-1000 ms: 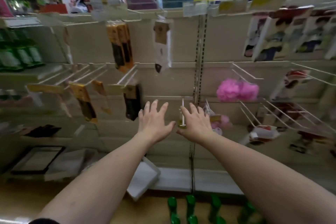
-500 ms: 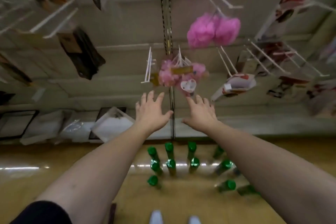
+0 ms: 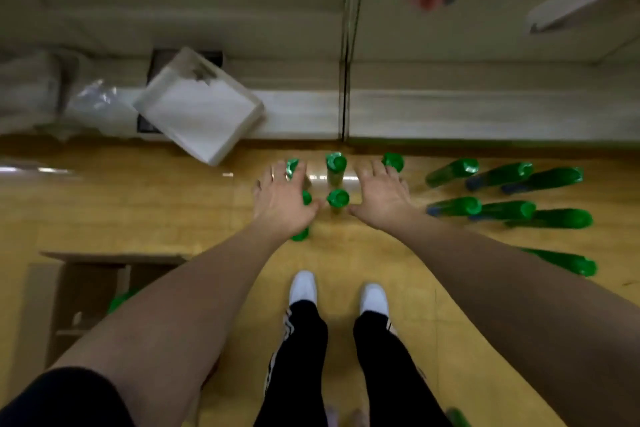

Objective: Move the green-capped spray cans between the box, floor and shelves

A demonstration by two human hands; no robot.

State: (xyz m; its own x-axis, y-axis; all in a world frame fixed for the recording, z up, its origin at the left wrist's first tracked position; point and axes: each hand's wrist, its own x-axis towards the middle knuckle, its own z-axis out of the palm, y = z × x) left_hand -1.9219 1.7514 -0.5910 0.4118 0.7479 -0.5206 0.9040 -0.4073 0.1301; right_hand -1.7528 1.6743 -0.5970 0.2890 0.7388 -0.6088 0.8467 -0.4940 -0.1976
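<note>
Head view: left hand [image 3: 282, 206] and right hand [image 3: 382, 196], fingers spread and empty, hover above upright green-capped plastic bottles [image 3: 336, 166] grouped on the wooden floor [image 3: 173, 204].

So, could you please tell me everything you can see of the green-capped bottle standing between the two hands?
The green-capped bottle standing nearest the shelf base is upright on the yellow wooden floor, seen almost from above. Its glossy green cap looks like plastic; the body below looks paler and yellowish, blurred. It stands in the gap between the open left hand and the open right hand, touched by neither. A second green-capped bottle stands just in front of it.
</note>
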